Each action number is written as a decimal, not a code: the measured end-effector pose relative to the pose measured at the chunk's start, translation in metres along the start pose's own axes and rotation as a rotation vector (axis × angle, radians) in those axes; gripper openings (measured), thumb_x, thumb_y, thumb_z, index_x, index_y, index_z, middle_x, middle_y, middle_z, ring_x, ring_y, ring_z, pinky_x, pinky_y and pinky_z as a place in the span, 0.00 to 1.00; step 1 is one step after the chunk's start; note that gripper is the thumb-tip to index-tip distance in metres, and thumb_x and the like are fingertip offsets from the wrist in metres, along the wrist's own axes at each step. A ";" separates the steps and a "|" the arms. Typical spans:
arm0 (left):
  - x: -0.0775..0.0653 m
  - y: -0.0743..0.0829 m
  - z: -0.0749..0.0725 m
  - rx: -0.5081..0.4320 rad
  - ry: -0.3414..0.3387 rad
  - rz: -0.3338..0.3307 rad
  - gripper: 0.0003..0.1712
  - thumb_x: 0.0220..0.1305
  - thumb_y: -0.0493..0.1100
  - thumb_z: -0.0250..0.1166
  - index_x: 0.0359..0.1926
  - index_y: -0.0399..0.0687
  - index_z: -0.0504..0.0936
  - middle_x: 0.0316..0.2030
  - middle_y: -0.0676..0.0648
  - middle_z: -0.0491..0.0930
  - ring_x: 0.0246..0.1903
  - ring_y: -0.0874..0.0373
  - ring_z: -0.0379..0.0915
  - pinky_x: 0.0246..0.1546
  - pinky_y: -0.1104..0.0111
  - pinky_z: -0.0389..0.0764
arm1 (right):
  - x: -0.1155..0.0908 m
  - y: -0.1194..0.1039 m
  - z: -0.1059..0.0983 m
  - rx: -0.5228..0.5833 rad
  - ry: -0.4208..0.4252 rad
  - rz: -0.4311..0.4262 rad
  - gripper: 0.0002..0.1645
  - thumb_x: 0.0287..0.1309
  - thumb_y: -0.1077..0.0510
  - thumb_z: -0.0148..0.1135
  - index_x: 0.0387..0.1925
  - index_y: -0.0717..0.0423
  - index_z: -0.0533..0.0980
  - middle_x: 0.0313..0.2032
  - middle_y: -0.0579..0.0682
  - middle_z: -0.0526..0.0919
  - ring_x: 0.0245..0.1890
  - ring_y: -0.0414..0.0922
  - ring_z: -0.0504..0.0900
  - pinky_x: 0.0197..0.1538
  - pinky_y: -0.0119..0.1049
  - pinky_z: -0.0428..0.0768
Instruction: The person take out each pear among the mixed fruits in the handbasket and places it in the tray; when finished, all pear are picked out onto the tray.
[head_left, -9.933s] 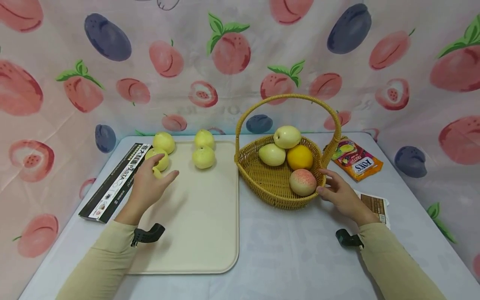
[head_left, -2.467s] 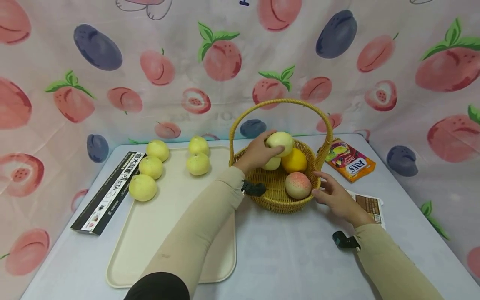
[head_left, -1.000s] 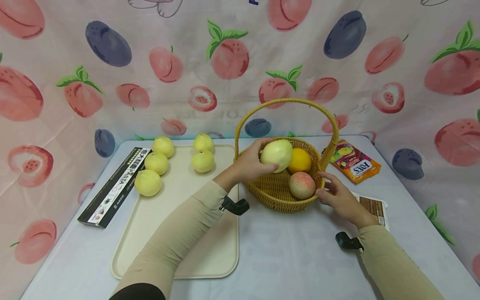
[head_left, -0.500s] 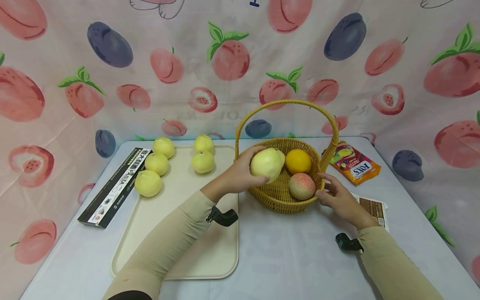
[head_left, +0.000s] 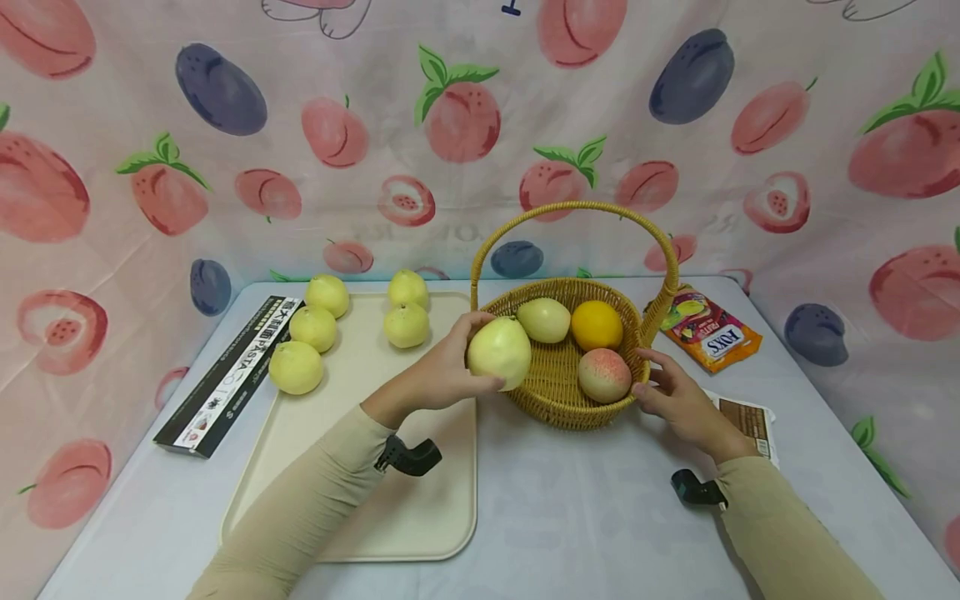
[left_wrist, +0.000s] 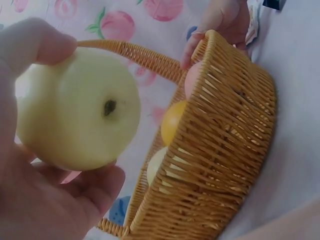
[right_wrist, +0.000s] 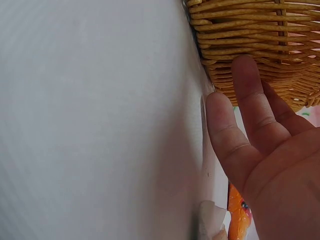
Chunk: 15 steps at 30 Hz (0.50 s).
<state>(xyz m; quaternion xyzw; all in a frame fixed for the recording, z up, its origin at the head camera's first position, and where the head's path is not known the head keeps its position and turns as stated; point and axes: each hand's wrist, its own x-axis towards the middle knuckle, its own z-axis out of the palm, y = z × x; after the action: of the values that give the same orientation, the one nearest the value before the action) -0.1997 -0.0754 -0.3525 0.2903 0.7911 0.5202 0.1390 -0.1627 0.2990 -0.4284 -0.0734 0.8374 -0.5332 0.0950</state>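
Note:
My left hand [head_left: 438,367] grips a pale green pear [head_left: 500,353], held in front of the left end of the wicker basket [head_left: 558,412]. In the left wrist view the pear [left_wrist: 80,110] shows a dark dimple, with the thumb on one side and fingers curled on the other. Inside the basket are another pale green pear [head_left: 543,321], an orange [head_left: 597,325] and a peach [head_left: 604,375]. My right hand [head_left: 682,400] holds the basket's right rim between thumb and fingers; in the right wrist view, other fingers [right_wrist: 247,82] lie along its outside.
Left of the basket lies a cream tray [head_left: 390,500] with several yellow round fruits [head_left: 296,367] along its far and left sides. A black-and-white pasta box [head_left: 225,375] lies beside it. On the right are an orange sweets bag [head_left: 712,329] and a brown-and-white packet [head_left: 750,421].
My left hand has lifted the pear off the pile in the basket and brought it left and nearer over the rim. The second pear has come into view. My right hand stays at the rim.

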 end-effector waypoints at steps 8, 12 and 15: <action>-0.026 -0.003 -0.008 0.093 0.024 0.052 0.54 0.57 0.42 0.72 0.78 0.42 0.50 0.70 0.39 0.59 0.62 0.47 0.66 0.59 0.51 0.71 | 0.000 -0.002 0.000 -0.003 -0.005 0.010 0.41 0.75 0.49 0.53 0.79 0.54 0.46 0.72 0.74 0.51 0.64 0.70 0.65 0.57 0.60 0.76; -0.036 -0.003 -0.014 0.114 0.033 0.036 0.53 0.56 0.41 0.73 0.76 0.42 0.53 0.68 0.40 0.62 0.60 0.46 0.67 0.58 0.49 0.71 | 0.000 -0.002 0.000 -0.008 -0.002 0.013 0.42 0.75 0.49 0.53 0.79 0.54 0.46 0.72 0.74 0.52 0.64 0.70 0.65 0.56 0.59 0.76; -0.042 -0.005 -0.019 0.104 0.051 -0.004 0.53 0.55 0.41 0.75 0.75 0.44 0.54 0.67 0.41 0.63 0.59 0.47 0.68 0.57 0.50 0.72 | 0.000 -0.002 0.001 -0.009 0.000 0.011 0.41 0.75 0.49 0.53 0.78 0.54 0.46 0.72 0.74 0.52 0.64 0.70 0.65 0.56 0.59 0.76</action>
<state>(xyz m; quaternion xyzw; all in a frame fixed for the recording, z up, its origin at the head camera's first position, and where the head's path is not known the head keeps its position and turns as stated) -0.1774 -0.1162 -0.3526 0.2822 0.8211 0.4851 0.1044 -0.1624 0.2977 -0.4268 -0.0691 0.8403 -0.5289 0.0975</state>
